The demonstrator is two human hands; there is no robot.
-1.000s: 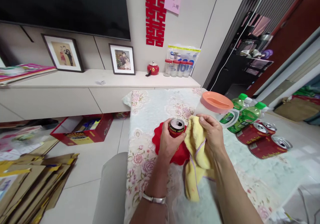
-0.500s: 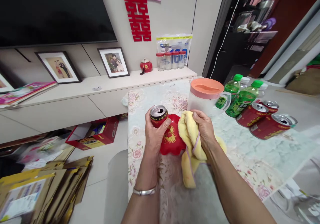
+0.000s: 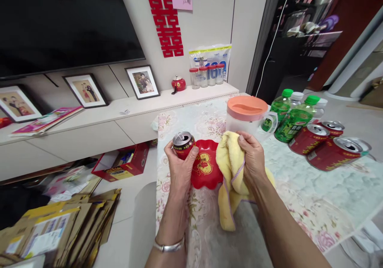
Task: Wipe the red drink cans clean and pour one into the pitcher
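My left hand (image 3: 181,166) is wrapped round an opened red drink can (image 3: 183,145), its silver top facing up with the tab raised. Bunched in my right hand (image 3: 253,154) is a yellow cloth (image 3: 230,160) with a purple edge, its lower end hanging down over the table. Between the two hands lies a red scalloped plate (image 3: 206,166) with a gold pattern; the can is at its left side and the cloth covers part of its right side. Behind my right hand stands a clear pitcher with an orange lid (image 3: 247,107).
Several red cans (image 3: 335,154) and green-capped bottles (image 3: 295,118) stand on the right of the flowered tablecloth (image 3: 197,120). Photo frames (image 3: 143,82) and red-lidded jars (image 3: 203,77) line the cabinet behind. Flattened cardboard (image 3: 80,220) and a red box (image 3: 125,166) lie on the floor at left.
My left hand has moved slightly left with the can, away from the plate's middle. The right hand still grips the cloth, a little further right. The camera view has shifted too.
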